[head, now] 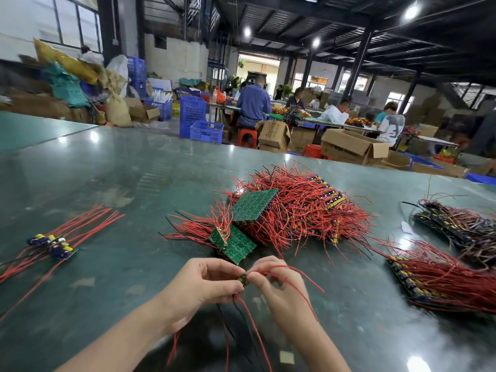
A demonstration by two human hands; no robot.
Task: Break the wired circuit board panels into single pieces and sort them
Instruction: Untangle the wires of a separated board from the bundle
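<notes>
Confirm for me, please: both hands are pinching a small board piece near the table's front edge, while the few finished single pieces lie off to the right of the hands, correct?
Not quite. Both the left hand and the right hand do pinch the small board piece, but the finished single pieces lie to the left of the hands, as the head view shows. To the right lie unbroken wired panels.

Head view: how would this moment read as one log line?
hands: left hand and right hand pinch small board piece | sorted singles left | panel pile ahead

Two bare forearms — no sleeves, gloves or rings on either hand.
</notes>
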